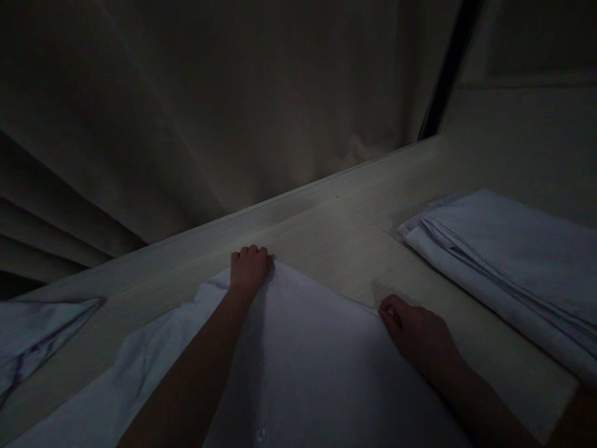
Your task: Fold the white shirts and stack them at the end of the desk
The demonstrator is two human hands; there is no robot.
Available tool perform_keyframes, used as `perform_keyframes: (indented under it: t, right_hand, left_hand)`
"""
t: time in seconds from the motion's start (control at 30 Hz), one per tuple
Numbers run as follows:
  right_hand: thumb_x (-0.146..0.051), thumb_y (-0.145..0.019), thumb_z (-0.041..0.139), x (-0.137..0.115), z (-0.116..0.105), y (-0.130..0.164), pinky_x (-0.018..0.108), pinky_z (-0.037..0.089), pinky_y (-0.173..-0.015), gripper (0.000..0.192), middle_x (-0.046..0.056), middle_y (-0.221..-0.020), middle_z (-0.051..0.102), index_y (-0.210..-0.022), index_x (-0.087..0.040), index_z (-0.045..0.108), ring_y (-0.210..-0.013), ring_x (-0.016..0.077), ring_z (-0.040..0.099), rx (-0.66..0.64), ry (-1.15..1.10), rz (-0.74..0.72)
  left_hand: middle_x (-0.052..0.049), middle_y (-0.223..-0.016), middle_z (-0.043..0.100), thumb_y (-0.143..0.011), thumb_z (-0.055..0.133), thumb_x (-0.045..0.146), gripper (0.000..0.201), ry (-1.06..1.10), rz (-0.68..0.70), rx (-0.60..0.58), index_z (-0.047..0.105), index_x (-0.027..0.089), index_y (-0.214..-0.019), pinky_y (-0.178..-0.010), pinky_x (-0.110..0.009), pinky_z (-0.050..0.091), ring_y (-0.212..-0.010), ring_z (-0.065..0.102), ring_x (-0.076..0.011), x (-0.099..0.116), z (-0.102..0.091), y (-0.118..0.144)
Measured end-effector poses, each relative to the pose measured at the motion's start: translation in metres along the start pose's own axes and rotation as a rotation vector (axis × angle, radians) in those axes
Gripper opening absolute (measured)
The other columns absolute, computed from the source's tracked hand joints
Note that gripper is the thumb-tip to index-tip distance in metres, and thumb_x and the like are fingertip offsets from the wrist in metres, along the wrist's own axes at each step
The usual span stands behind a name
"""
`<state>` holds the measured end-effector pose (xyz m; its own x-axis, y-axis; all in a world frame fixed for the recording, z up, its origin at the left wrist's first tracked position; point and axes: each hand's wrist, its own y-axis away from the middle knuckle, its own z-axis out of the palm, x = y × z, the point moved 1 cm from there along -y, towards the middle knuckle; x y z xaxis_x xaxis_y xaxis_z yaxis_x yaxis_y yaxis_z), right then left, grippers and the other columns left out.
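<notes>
White cloth (317, 354), partly behind left forearm (198, 361), bottom out of view

The desk (326, 233) is pale and faintly grained. Toward its right end lies a folded white cloth (508, 249), layered edges showing on the side toward the desk's middle. At the left end lies a second white cloth (35, 326), dark purplish marking visible, partly out of view. A grey-brown curtain (233, 112) hangs in folds beyond the far edge. A dark strip (450, 74) rises near that edge's right end. Lighting is dim.
</notes>
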<state>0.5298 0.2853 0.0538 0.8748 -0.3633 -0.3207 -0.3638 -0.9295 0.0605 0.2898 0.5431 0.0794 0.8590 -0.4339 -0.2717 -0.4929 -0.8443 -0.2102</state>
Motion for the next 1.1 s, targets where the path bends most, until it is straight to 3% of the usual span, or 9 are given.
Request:
perform_keyframes:
  t: [0.13,0.3,0.47,0.63,0.77,0.83,1.1]
  right_hand:
    - [-0.036,-0.091,0.035,-0.002,-0.002,0.001,0.027,0.029,-0.052,0.024,0.001,-0.068,0.067,-0.091,-0.027,0.057,-0.062,0.0197,0.063,0.011,0.011,0.004]
    - [-0.038,-0.090,0.036,-0.001,-0.001,0.002,0.027,0.028,-0.051,0.023,0.000,-0.067,0.067,-0.090,-0.028,0.057,-0.061,0.0201,0.063,0.018,0.012,-0.006]
    - [-0.039,-0.091,0.035,-0.001,0.003,0.003,0.027,0.027,-0.051,0.023,0.000,-0.067,0.067,-0.090,-0.029,0.056,-0.061,0.0208,0.064,0.012,0.021,0.009]
    - [-0.039,-0.090,0.037,-0.001,0.002,0.003,0.027,0.028,-0.050,0.023,-0.001,-0.065,0.066,-0.089,-0.029,0.057,-0.060,0.0195,0.063,0.032,0.008,0.020]
    - [-0.041,-0.090,0.037,0.000,0.004,0.003,0.027,0.029,-0.051,0.022,-0.001,-0.064,0.065,-0.090,-0.030,0.056,-0.060,0.0199,0.063,0.019,0.007,0.037]
    - [-0.041,-0.089,0.037,-0.001,0.004,0.002,0.027,0.029,-0.051,0.022,-0.002,-0.063,0.064,-0.089,-0.029,0.056,-0.060,0.0198,0.063,0.017,0.013,0.039]
    - [-0.042,-0.087,0.040,-0.002,0.004,0.003,0.026,0.026,-0.047,0.021,-0.001,-0.061,0.063,-0.085,-0.027,0.056,-0.054,0.0178,0.060,0.050,0.027,0.062]
  left_hand:
    - [-0.015,-0.116,0.061,-0.090,0.020,0.031,0.045,0.206,-0.140,0.014,0.055,0.016,-0.114,-0.086,-0.042,0.043,-0.104,0.057,-0.0271,-0.023,-0.002,0.001]
    - [-0.010,-0.118,0.064,-0.092,0.021,0.034,0.046,0.263,-0.102,-0.077,0.049,0.017,-0.124,-0.086,-0.030,0.046,-0.104,0.060,-0.0183,-0.041,0.007,0.005]
    - [-0.011,-0.118,0.061,-0.089,0.029,0.041,0.043,0.194,-0.030,-0.118,0.055,0.022,-0.117,-0.084,-0.040,0.046,-0.107,0.056,-0.0258,-0.031,0.014,0.010]
    - [-0.015,-0.112,0.061,-0.089,0.030,0.037,0.042,0.112,-0.045,-0.096,0.051,0.022,-0.122,-0.085,-0.046,0.041,-0.101,0.057,-0.0284,-0.025,0.008,0.010]
    - [-0.009,-0.121,0.059,-0.089,0.034,0.026,0.035,0.093,0.159,-0.075,0.056,0.029,-0.116,-0.093,-0.041,0.034,-0.112,0.051,-0.0247,-0.024,0.002,0.011]
    - [-0.007,-0.115,0.063,-0.089,0.032,0.023,0.035,0.083,0.223,-0.090,0.058,0.027,-0.112,-0.090,-0.040,0.035,-0.106,0.056,-0.0228,-0.024,0.001,0.013]
    - [-0.013,-0.114,0.062,-0.091,0.021,0.042,0.047,0.072,0.049,-0.098,0.052,0.020,-0.118,-0.082,-0.042,0.040,-0.097,0.059,-0.0257,-0.010,0.008,0.018]
